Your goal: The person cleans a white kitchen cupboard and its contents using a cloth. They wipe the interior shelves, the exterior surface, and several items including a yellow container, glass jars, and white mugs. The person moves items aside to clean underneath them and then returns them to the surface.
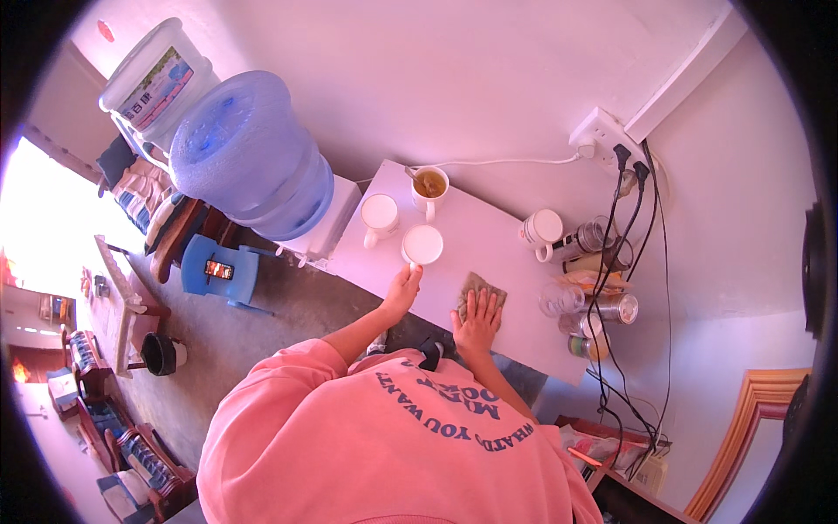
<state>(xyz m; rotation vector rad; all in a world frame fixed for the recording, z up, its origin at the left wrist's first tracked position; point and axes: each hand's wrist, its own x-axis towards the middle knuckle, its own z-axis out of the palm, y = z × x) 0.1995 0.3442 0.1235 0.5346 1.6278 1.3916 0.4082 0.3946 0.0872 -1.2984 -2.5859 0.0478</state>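
My left hand [401,293] grips the handle of a white mug [422,245] near the front edge of the white tabletop [425,295]. To the right, my right hand [476,325] lies flat on a folded greyish-brown cloth [473,286], fingers extended. A second white mug [380,213] stands just beyond the held one, to its left. Behind them is a white mug of amber liquid [430,187] with a spoon in it. One more white mug [542,230] stands farther right, beside a group of jars and cups.
Clear tumblers [563,298] and lidded jars [619,308] crowd the table's right end. Black power cables [619,223] hang over them from a wall power strip [605,141]. A blue water bottle [249,157] tops a dispenser at left. A phone lies on a blue chair [196,262].
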